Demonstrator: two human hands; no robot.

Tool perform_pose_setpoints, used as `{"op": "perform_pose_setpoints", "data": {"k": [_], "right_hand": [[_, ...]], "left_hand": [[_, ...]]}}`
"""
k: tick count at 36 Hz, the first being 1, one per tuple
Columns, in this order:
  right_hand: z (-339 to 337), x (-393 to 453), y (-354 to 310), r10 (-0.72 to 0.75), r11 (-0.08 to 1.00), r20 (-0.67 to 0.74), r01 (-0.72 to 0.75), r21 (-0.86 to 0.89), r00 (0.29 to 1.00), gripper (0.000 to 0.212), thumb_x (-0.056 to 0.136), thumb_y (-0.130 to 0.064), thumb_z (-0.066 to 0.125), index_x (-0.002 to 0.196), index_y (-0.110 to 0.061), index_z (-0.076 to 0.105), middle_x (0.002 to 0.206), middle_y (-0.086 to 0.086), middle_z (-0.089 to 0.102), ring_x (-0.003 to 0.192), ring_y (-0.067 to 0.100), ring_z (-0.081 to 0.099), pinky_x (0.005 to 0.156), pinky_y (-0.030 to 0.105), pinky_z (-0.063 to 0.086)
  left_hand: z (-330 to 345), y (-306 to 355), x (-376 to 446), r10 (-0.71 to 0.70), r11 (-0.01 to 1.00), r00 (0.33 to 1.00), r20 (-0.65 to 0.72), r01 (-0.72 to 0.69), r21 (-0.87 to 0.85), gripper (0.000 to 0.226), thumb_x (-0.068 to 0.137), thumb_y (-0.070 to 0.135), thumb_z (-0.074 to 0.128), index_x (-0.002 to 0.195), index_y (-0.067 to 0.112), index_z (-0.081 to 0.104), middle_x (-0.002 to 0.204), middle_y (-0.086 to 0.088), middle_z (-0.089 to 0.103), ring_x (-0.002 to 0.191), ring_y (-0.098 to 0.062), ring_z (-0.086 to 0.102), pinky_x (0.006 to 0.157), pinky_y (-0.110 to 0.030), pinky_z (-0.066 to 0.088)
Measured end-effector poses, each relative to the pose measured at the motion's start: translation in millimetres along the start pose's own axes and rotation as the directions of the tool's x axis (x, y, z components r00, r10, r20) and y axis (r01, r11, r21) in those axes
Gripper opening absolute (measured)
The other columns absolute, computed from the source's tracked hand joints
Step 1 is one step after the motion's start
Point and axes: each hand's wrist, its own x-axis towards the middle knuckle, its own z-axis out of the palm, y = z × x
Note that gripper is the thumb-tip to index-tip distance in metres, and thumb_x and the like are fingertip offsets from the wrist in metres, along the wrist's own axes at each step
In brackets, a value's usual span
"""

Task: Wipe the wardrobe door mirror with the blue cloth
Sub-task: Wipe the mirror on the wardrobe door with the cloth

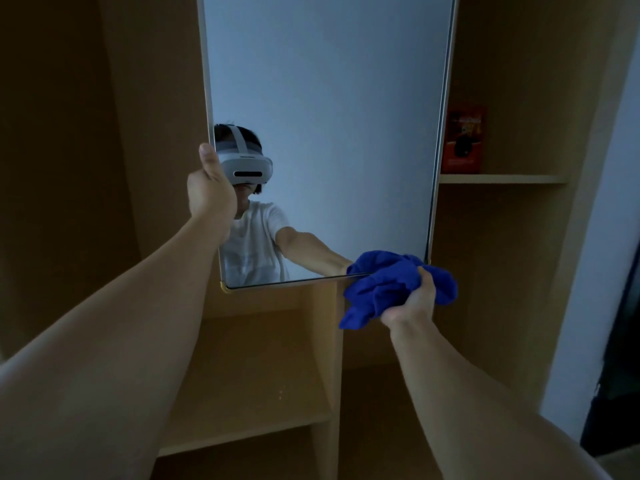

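Tan wood panels fill our view, and at the far left the wardrobe (pixel 104 133) side stands in shadow. Our left arm reaches up across it, and the left hand (pixel 210 188) grips the left edge of the mirror (pixel 329 116), thumb lying up along the pale frame while the fingers curl round behind the edge, out of sight. In the glass just beside that hand we see a person's reflection, wearing a white headset and a white shirt, an arm stretching toward the lower right. Below the mirror's bottom edge we look into open shelves (pixel 263 341) with a vertical divider between them. Moving right, the blue cloth (pixel 388 289) sits bunched at the mirror's lower right corner, its upper folds pressed against the glass and the rest hanging below the frame. Our right hand (pixel 414 301) holds it from underneath, fingers curled into the fabric. Further right, a red box (pixel 464 140) stands upright on a higher shelf (pixel 502 178), just beside the mirror's right edge.
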Motion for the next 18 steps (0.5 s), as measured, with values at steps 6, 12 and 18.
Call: {"op": "perform_pose_setpoints", "data": {"k": [6, 12, 18], "right_hand": [[14, -20, 34, 0.092, 0.994, -0.013, -0.091, 0.058, 0.996, 0.033, 0.091, -0.047, 0.047, 0.107, -0.022, 0.061, 0.109, 0.007, 0.064, 0.101, 0.031, 0.059, 0.095, 0.051, 0.042], [34, -47, 68, 0.187, 0.981, -0.011, -0.186, 0.054, 0.982, 0.028, 0.092, -0.04, 0.05, 0.108, -0.019, 0.06, 0.101, 0.007, 0.065, 0.086, 0.027, 0.061, 0.062, 0.038, 0.047], [41, -68, 99, 0.244, 0.969, -0.018, -0.244, -0.043, 0.97, 0.035, 0.09, -0.041, 0.057, 0.118, -0.021, 0.06, 0.105, 0.008, 0.069, 0.089, 0.03, 0.065, 0.063, 0.038, 0.051]], "left_hand": [[-1, -4, 5, -0.005, 0.999, 1.0, -0.024, 0.005, 0.034, 0.055, 0.093, 0.063, 0.02, 0.07, 0.025, 0.051, 0.037, 0.013, 0.056, 0.031, 0.0, 0.05, 0.037, -0.015, 0.038], [-3, -7, 8, 0.011, 0.996, 1.0, -0.002, -0.011, 0.089, 0.05, 0.091, 0.065, 0.02, 0.069, 0.029, 0.046, 0.064, 0.002, 0.056, 0.054, -0.012, 0.052, 0.053, -0.028, 0.04], [-7, -5, 9, -0.024, 0.996, 0.998, 0.05, 0.019, 0.092, 0.056, 0.091, 0.066, 0.018, 0.074, 0.024, 0.05, 0.057, 0.003, 0.046, 0.047, -0.01, 0.042, 0.045, -0.025, 0.033]]}}
